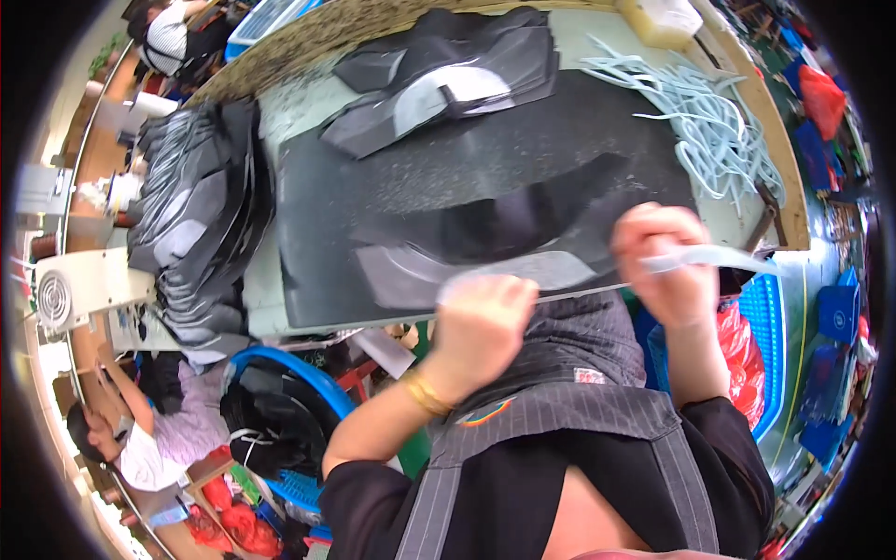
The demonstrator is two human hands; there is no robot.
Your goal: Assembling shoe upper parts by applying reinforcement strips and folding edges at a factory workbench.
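My right hand (665, 266) is closed on a pale, thin strip (719, 255), one end of which sticks out to the right. My left hand (487, 327) is curled at the board's near edge, over the front of a flat dark shoe-upper piece (397, 271). The fingers hide whatever is in them. That piece has black and grey areas and lies curved across a black board (308, 219). Farther back on the board lies a pile of similar dark pieces (443, 93).
Light-blue strips (714, 140) lie tangled at the far right. A tall stack of dark pieces (191, 215) stands left of the board. Below the table are a blue basket (341, 387) with dark items and another blue basket (770, 327) with red plastic. A person (159, 420) sits at left.
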